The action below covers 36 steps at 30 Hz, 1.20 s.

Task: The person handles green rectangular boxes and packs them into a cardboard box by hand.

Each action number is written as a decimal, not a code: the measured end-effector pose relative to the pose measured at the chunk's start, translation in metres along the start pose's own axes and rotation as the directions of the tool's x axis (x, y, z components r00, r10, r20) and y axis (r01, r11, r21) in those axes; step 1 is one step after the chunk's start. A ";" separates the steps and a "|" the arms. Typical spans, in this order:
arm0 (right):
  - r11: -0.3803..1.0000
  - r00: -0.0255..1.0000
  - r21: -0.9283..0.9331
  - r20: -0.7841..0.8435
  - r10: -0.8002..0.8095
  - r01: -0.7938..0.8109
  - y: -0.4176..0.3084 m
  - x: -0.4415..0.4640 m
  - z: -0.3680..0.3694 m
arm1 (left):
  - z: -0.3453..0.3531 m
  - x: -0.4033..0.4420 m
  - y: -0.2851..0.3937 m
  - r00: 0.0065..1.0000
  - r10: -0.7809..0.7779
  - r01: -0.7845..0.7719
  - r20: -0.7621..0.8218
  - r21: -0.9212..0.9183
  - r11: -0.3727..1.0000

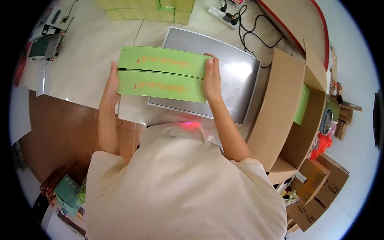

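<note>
Two green boxes: long and narrow, side by side, orange-red markings on their upper faces, held up in front of the person, partly over the grey panel
Left hand: gripping the left ends of both, thumb along the edge; its other fingers are mostly hidden
Right hand: gripping the right ends, fingertips showing at the upper corner
Grey panel: flat on the tabletop, silver-rimmed, glossy, its left part covered from view by the pair
Green stack: at the far side of the tabletop, beyond the held pair
Power strip: beyond the panel, plugs in it, black cables curling beside it
Open carton: on the person's right, flaps spread, a green item inside
Device: at the far left, too distorted to identify
</note>
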State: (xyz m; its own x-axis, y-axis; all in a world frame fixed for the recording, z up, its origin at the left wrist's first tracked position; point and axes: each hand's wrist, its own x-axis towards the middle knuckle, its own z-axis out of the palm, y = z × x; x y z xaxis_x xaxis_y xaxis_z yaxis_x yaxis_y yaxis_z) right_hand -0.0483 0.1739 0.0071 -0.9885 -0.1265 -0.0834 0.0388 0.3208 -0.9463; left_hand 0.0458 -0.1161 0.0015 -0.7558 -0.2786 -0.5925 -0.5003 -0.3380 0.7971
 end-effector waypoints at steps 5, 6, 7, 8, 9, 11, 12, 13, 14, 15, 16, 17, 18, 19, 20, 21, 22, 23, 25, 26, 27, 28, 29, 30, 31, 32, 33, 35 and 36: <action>0.998 1.000 0.064 -0.028 -0.004 0.006 -0.011 -0.001 0.021 | -0.004 -0.025 0.032 0.999 0.012 -0.014 -0.031 -0.046 0.999; 0.997 1.000 0.075 -0.027 0.002 0.000 -0.008 0.000 0.016 | 0.006 -0.031 0.040 0.999 0.011 -0.012 -0.037 -0.035 0.999; 0.996 0.999 0.091 -0.047 -0.017 0.021 -0.002 0.001 0.008 | 0.020 -0.038 0.049 0.997 0.058 -0.055 -0.053 0.057 0.997; 0.994 0.997 0.101 -0.069 -0.036 0.042 0.004 0.000 -0.001 | 0.034 -0.044 0.058 0.993 0.106 -0.096 -0.060 0.146 0.985; 0.994 0.997 0.100 -0.077 -0.032 0.039 0.009 -0.001 -0.010 | 0.050 -0.050 0.066 0.993 0.104 -0.095 -0.053 0.149 0.984; 0.993 0.991 0.119 -0.134 0.023 -0.007 0.018 -0.005 -0.028 | 0.078 -0.056 0.077 0.988 0.155 -0.155 0.014 0.209 0.966; 0.990 0.988 0.143 -0.150 0.031 -0.009 0.020 -0.008 -0.038 | 0.091 -0.056 0.079 0.984 0.173 -0.178 0.041 0.231 0.957; 0.989 0.985 0.146 -0.167 0.034 -0.010 0.022 -0.012 -0.047 | 0.103 -0.052 0.078 0.976 0.214 -0.217 0.043 0.292 0.931; 0.991 0.976 0.129 -0.206 0.071 -0.045 0.024 -0.016 -0.057 | 0.113 -0.048 0.077 0.966 0.254 -0.255 0.051 0.350 0.901; 0.990 0.963 0.110 -0.247 0.109 -0.083 0.027 -0.020 -0.067 | 0.123 -0.044 0.075 0.965 0.251 -0.260 0.072 0.354 0.898; 0.990 0.957 0.100 -0.262 0.126 -0.103 0.035 -0.025 -0.078 | 0.131 -0.041 0.072 0.964 0.200 -0.244 0.177 0.285 0.927; 0.989 0.950 0.098 -0.283 0.131 -0.107 0.039 -0.029 -0.089 | 0.139 -0.036 0.068 0.947 0.151 -0.217 0.282 0.219 0.951; 0.990 0.942 0.079 -0.307 0.134 -0.115 0.041 -0.034 -0.100 | 0.145 -0.029 0.062 0.942 0.145 -0.217 0.302 0.221 0.951; 0.991 0.935 0.059 -0.327 0.134 -0.122 0.042 -0.040 -0.108 | 0.149 -0.021 0.054 0.914 0.159 -0.259 0.374 0.234 0.937; 0.989 0.920 0.060 -0.362 0.150 -0.138 0.039 -0.045 -0.114 | 0.153 -0.015 0.047 0.881 0.171 -0.301 0.441 0.243 0.922; 0.989 0.915 0.054 -0.373 0.151 -0.141 0.041 -0.048 -0.120 | 0.157 -0.013 0.041 0.876 0.167 -0.300 0.452 0.239 0.923; 0.988 0.907 0.040 -0.392 0.153 -0.150 0.046 -0.051 -0.127 | 0.162 -0.011 0.036 0.896 0.092 -0.237 0.434 0.293 0.926; 0.987 0.900 0.025 -0.407 0.153 -0.157 0.050 -0.053 -0.134 | 0.165 -0.008 0.031 0.912 0.018 -0.173 0.410 0.344 0.923; 0.990 0.903 -0.003 -0.410 0.127 -0.141 0.055 -0.058 -0.141 | 0.168 0.006 0.009 0.909 0.026 -0.188 0.416 0.354 0.916; 0.985 0.898 -0.078 -0.427 0.108 -0.156 0.057 -0.061 -0.142 | 0.168 0.011 0.002 0.909 0.034 -0.202 0.415 0.369 0.907; 0.973 0.895 -0.162 -0.439 0.080 -0.167 0.054 -0.061 -0.145 | 0.170 0.009 0.003 0.909 0.040 -0.201 0.415 0.352 0.914; 0.972 0.898 -0.171 -0.434 0.072 -0.161 0.052 -0.060 -0.145 | 0.173 0.004 0.007 0.896 0.080 -0.249 0.436 0.346 0.905; 0.974 0.894 -0.149 -0.438 0.090 -0.171 0.049 -0.060 -0.142 | 0.173 0.002 0.008 0.883 0.120 -0.296 0.455 0.339 0.893; 0.975 0.891 -0.126 -0.441 0.110 -0.182 0.047 -0.060 -0.140 | 0.170 0.006 0.007 0.884 0.125 -0.295 0.450 0.331 0.897; 0.975 0.894 -0.133 -0.435 0.104 -0.178 0.045 -0.059 -0.137 | 0.165 0.013 0.003 0.880 0.095 -0.262 0.466 0.308 0.915; 0.979 0.896 -0.094 -0.427 0.123 -0.179 0.045 -0.058 -0.133 | 0.160 0.018 0.002 0.873 0.067 -0.229 0.483 0.285 0.931; 0.982 0.898 -0.054 -0.418 0.140 -0.179 0.046 -0.057 -0.131 | 0.159 0.018 0.006 0.874 0.074 -0.231 0.480 0.275 0.933; 0.986 0.909 -0.052 -0.397 0.124 -0.157 0.046 -0.054 -0.124 | 0.155 0.015 0.016 0.902 0.013 -0.148 0.431 0.283 0.947; 0.983 0.909 -0.064 -0.394 0.135 -0.174 0.044 -0.053 -0.122 | 0.151 0.020 0.011 0.907 0.024 -0.149 0.420 0.267 0.952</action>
State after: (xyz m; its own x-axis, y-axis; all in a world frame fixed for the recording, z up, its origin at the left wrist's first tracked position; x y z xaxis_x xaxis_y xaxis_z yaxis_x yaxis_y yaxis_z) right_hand -0.0121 0.3088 0.0076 -0.9512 0.2978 -0.0809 0.2007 0.3978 -0.8953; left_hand -0.0389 0.0105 0.0163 -0.8751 0.1166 -0.4697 -0.4767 -0.0409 0.8781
